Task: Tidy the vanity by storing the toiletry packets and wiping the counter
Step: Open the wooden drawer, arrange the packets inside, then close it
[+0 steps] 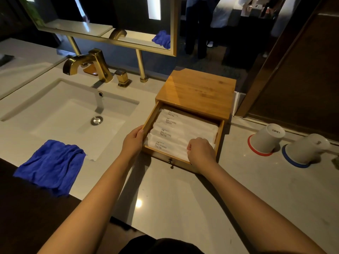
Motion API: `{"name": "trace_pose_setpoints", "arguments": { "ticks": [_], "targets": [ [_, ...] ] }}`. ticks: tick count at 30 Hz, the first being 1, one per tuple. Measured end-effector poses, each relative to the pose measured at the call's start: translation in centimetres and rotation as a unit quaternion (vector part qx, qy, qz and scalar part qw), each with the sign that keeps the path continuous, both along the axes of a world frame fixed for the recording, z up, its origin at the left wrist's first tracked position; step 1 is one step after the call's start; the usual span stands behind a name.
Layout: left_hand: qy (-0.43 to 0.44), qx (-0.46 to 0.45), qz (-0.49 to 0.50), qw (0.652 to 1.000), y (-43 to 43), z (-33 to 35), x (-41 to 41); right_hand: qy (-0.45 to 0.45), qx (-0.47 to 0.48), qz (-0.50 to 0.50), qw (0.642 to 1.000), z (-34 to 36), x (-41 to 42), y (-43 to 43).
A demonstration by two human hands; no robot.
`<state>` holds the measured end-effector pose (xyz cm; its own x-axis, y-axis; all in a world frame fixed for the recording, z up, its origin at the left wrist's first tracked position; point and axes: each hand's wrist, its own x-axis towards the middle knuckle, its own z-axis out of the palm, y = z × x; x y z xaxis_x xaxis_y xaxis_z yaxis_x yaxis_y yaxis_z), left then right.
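A bamboo box [200,87] stands on the pale counter [176,195], its drawer [149,118] pulled out toward me. Several white toiletry packets [176,132] printed "BRUSHING TEETH" lie side by side inside it. My left hand [133,142] holds the drawer's left front corner, thumb on the side wall. My right hand [200,151] has its fingers curled down over the drawer's front edge onto the nearest packet. A small knob [170,160] shows below the front panel. A crumpled blue cloth [50,165] lies on the counter's front left, partly over the sink rim.
A white sink [60,114] with a gold faucet [89,65] fills the left side. Two upturned white cups [266,140] [306,148] sit on a red and a blue coaster at the right. A gold-framed mirror [113,41] stands behind, and a person's legs show farther back.
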<state>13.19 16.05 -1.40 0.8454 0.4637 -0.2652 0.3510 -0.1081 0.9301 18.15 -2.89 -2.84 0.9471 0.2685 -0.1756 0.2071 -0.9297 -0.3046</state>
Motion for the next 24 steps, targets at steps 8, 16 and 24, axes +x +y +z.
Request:
{"name": "trace_pose_setpoints", "arguments": {
  "ticks": [8,16,24],
  "targets": [
    [0.003,0.016,-0.017,1.000,0.1,0.0,-0.3,-0.020,0.021,-0.017,0.999,0.0,-0.3,0.1],
    [0.011,0.035,-0.074,0.997,1.0,-0.3,0.2,-0.024,0.012,-0.017,0.999,0.6,-0.6,-0.2],
    [-0.006,0.172,-0.155,0.973,2.5,-1.1,1.2,-0.008,0.122,0.054,0.991,2.3,-3.6,-0.2]
  ]
}}
